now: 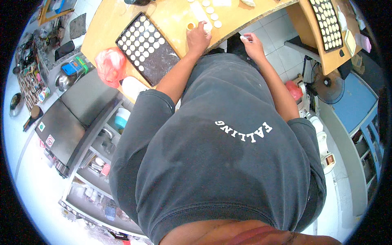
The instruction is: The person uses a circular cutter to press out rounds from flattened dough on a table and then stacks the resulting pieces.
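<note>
My left hand (pixel 198 37) rests on the worktop (pixel 163 16) at the lower end of a pale dough strip (pixel 199 12), fingers bent but apart, beside a small round orange-yellow object (pixel 190 26). Pale dough rounds (pixel 214 16) lie just beyond it. My right hand (pixel 254 47) is out past the curved front edge, fingers closed on a small white object (pixel 244 38), too small to identify. Left of my left hand, a black tray (pixel 158 66) holds several rows of pale rounds, with part of its surface bare and floury.
A pink plastic bag (pixel 110 64) and white item (pixel 131 86) sit at the worktop's left. Another filled tray (pixel 325 24) lies on the right section. Below stands a fan (pixel 328 81). Steel equipment (pixel 81 110) and shelving (pixel 92 171) line the left side.
</note>
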Action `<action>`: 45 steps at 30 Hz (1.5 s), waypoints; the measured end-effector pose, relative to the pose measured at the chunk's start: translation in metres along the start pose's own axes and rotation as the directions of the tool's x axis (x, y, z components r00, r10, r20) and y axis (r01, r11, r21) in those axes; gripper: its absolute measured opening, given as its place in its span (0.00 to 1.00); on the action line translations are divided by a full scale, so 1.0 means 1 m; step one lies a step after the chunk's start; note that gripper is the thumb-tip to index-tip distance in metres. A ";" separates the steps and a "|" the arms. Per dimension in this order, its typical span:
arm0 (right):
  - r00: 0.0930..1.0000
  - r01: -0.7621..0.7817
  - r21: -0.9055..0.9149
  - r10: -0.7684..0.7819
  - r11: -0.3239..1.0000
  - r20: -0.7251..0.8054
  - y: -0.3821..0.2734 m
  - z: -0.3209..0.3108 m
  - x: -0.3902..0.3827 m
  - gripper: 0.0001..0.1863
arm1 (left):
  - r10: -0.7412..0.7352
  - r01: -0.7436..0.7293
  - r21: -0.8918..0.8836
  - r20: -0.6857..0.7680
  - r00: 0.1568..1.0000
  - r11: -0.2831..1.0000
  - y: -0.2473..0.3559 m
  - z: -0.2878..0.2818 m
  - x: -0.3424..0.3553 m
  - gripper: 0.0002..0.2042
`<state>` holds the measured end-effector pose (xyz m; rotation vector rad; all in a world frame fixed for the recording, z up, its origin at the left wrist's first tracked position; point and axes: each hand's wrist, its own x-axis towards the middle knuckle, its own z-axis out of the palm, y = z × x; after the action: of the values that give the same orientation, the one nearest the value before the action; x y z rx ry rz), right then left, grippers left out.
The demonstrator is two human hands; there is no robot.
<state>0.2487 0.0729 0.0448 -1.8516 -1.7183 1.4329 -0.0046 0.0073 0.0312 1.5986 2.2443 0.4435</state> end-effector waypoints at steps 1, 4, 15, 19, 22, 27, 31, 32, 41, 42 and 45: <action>1.000 -0.003 0.000 0.003 1.000 0.006 -0.001 0.006 -0.001 0.22 | 0.028 -0.028 -0.036 0.003 1.000 0.999 -0.001 0.000 -0.001 0.25; 0.998 -0.017 -0.033 0.018 0.999 0.055 0.002 0.016 -0.001 0.21 | 0.072 -0.071 -0.060 0.012 0.997 0.996 0.000 0.006 -0.002 0.25; 0.999 -0.010 -0.006 0.011 1.000 0.037 0.002 0.003 0.004 0.21 | -0.275 0.292 -0.435 0.104 0.956 0.852 0.013 -0.001 0.002 0.26; 0.999 0.030 0.014 -0.030 0.999 0.043 0.000 0.010 0.008 0.20 | -0.235 0.252 -0.379 0.090 0.968 0.891 0.003 -0.006 0.009 0.24; 0.998 0.020 -0.001 -0.020 1.000 0.062 -0.002 0.016 0.011 0.20 | -0.201 0.235 -0.360 0.131 0.971 0.903 -0.005 -0.007 0.007 0.20; 0.996 0.022 -0.014 -0.020 1.000 0.091 0.000 0.019 0.014 0.19 | -0.045 0.094 -0.252 0.193 0.980 0.963 -0.015 -0.005 -0.005 0.13; 0.996 0.052 0.010 -0.053 0.999 0.075 0.002 0.019 0.015 0.19 | 0.043 -0.021 -0.162 0.131 0.990 0.987 -0.017 -0.001 -0.014 0.11; 0.997 0.042 -0.024 -0.041 0.999 0.070 0.002 0.018 0.012 0.19 | 0.036 -0.017 -0.151 0.123 0.992 0.988 -0.018 0.000 -0.016 0.12; 0.999 0.046 0.011 -0.046 0.999 0.029 -0.012 0.005 0.011 0.18 | -0.070 0.097 -0.167 0.158 0.985 0.981 -0.006 0.005 -0.007 0.10; 0.998 0.065 0.030 -0.066 0.997 0.020 -0.018 0.005 0.011 0.18 | -0.064 0.087 -0.171 0.133 0.989 0.981 -0.006 0.003 -0.007 0.10; 0.996 0.085 0.015 -0.086 0.996 0.023 -0.013 0.005 0.017 0.19 | -0.037 0.040 -0.160 0.026 0.999 0.986 -0.004 0.003 -0.011 0.10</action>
<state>0.2343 0.0887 0.0436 -1.7385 -1.7709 1.4355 -0.0034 -0.0042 0.0279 1.4698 2.1593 0.5765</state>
